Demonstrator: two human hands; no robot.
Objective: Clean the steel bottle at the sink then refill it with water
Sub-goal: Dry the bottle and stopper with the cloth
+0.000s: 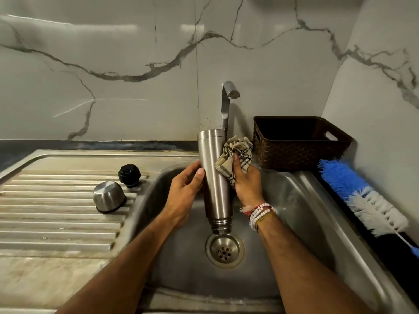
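Note:
The steel bottle [214, 175] hangs upside down over the sink basin [292, 200], its threaded open mouth pointing at the drain [225, 249]. My left hand [184, 191] grips the bottle's left side, thumb across the front. My right hand [246, 184] holds a crumpled checked cloth [239, 152] and presses it against the bottle's right side. The steel cup cap [108, 196] and the black stopper [129, 175] lie on the ribbed drainboard [56, 211] to the left. The tap [227, 103] stands behind the bottle, and no water is visibly running.
A dark brown woven basket [299, 146] stands on the counter right of the tap. A blue and white bottle brush [360, 198] lies along the right counter edge. Marble-pattern walls close off the back and right side.

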